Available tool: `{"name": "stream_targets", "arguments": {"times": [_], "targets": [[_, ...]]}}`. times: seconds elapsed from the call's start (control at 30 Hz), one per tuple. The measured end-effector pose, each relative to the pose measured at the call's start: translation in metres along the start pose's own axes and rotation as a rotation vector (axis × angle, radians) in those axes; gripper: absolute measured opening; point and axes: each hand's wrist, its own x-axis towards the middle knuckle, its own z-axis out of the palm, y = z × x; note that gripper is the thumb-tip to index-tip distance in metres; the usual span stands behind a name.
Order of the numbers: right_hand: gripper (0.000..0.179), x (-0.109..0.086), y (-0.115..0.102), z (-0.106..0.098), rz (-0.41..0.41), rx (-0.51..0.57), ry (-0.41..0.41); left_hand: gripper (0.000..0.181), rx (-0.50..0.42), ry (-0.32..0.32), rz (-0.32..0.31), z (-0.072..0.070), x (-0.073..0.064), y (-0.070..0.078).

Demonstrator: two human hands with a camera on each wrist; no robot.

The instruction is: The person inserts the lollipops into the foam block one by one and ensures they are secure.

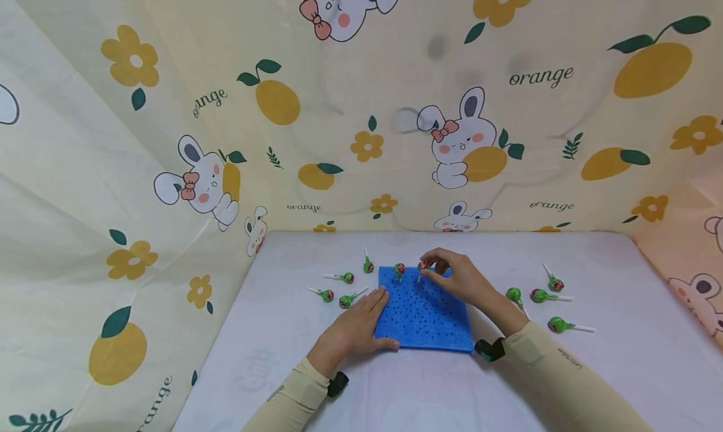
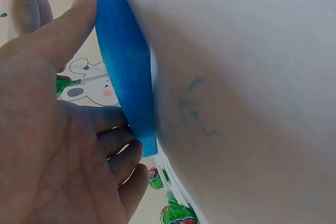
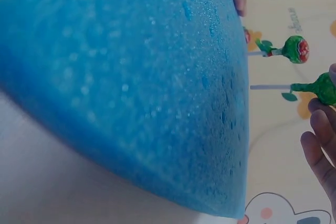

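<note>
A blue foam board (image 1: 423, 322) with small holes lies on the white table. My right hand (image 1: 459, 277) pinches a green-and-red wrapped lollipop (image 3: 323, 90) by its candy end over the board's back edge. The white stick points down, its tip right at the foam. Just left of it, another lollipop (image 1: 399, 269) stands upright in the board. My left hand (image 1: 357, 324) rests against the board's left side, fingers extended along the edge and thumb at the front left corner. In the left wrist view, its fingertips touch the foam's side (image 2: 128, 72).
Several loose lollipops (image 1: 327, 296) lie on the table left of the board, close to the left fingers. Several more lollipops (image 1: 559, 324) lie to the right, one beside my right forearm. A patterned cloth (image 1: 350, 187) hangs behind the table (image 1: 271, 356).
</note>
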Motion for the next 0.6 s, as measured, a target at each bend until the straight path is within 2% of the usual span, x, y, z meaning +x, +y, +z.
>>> {"name": "stream_targets", "arguments": {"times": [0.43, 0.6], "targets": [[0.030, 0.0041, -0.0012, 0.0038, -0.026, -0.007, -0.009, 0.111, -0.007, -0.006, 0.002, -0.0011, 0.0007, -0.0007], [0.030, 0.0049, -0.0009, 0.0056, -0.012, -0.009, -0.016, 0.111, -0.005, -0.003, 0.005, 0.0004, 0.0006, -0.0011]]}}
